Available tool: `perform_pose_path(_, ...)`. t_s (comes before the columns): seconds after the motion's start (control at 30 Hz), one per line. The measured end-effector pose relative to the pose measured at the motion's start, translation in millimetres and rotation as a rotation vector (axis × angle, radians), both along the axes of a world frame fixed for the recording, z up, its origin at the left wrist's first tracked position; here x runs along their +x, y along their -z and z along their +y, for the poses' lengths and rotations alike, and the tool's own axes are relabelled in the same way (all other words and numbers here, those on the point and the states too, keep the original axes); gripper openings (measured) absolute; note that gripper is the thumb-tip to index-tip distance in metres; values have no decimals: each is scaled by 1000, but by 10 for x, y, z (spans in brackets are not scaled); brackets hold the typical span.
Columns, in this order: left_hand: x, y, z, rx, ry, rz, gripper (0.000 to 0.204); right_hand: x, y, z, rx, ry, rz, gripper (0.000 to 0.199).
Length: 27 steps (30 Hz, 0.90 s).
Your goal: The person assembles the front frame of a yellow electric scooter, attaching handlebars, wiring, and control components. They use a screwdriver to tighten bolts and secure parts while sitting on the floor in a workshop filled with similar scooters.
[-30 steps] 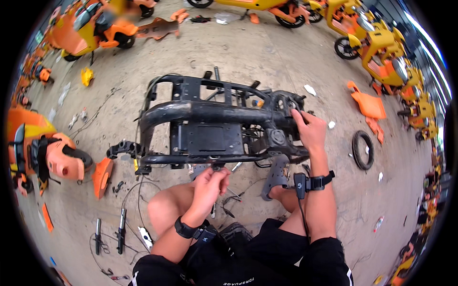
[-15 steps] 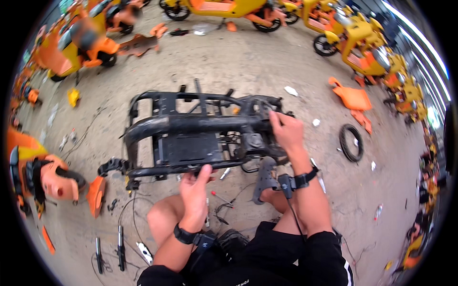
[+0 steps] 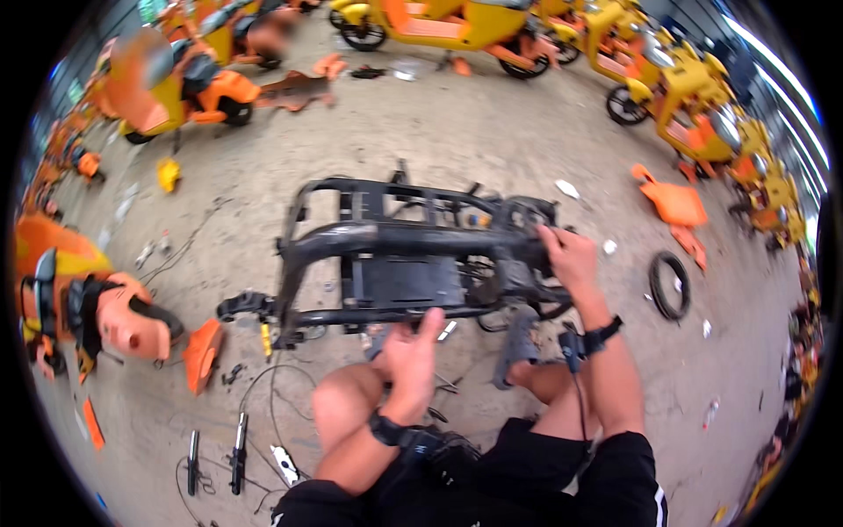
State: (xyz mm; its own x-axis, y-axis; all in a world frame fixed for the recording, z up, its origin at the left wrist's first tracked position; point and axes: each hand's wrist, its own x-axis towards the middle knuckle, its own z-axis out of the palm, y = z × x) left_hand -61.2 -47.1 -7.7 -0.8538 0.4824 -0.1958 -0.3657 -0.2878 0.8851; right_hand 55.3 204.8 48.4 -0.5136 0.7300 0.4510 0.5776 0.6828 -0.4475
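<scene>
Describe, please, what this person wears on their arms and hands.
Both hands are bare, without gloves, and the forearms are uncovered. The left hand has a black band at the wrist. The right hand has a black strap at the wrist with a small black device on it, and a thin dark cable hangs down from that along the forearm.

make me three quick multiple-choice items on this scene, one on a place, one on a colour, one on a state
1. Where does the loose black rubber tyre lie?
A. on the concrete floor to the person's right
B. on top of the frame
C. in the person's lap

2. What colour is the bare metal scooter frame?
A. yellow
B. black
C. white

3. What is the right hand doing?
A. hanging free
B. gripping the frame's right end
C. holding the tyre

Answers: 1 A, it lies flat on the floor right of the frame. 2 B, its tubes are black. 3 B, its fingers close on the frame, while the left hand reaches to the lower rail.
</scene>
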Motion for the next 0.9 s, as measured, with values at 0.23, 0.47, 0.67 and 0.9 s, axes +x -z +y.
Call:
perform_pose_path(0.23,77,-397,37,-142,100,-76,19,224,194,195,-97,21,-43,28)
perform_pose_path(0.47,-18,-189,130,2,80,-27,19,163,157,501,376,-139,-98,41)
perform_pose_path(0.67,-14,-104,75,-7,121,-27,21,343,3,768,358,-205,-402,39)
perform_pose_path(0.9,-15,-178,67,37,83,-84,22,313,-276,729,2,-211,-658,33)
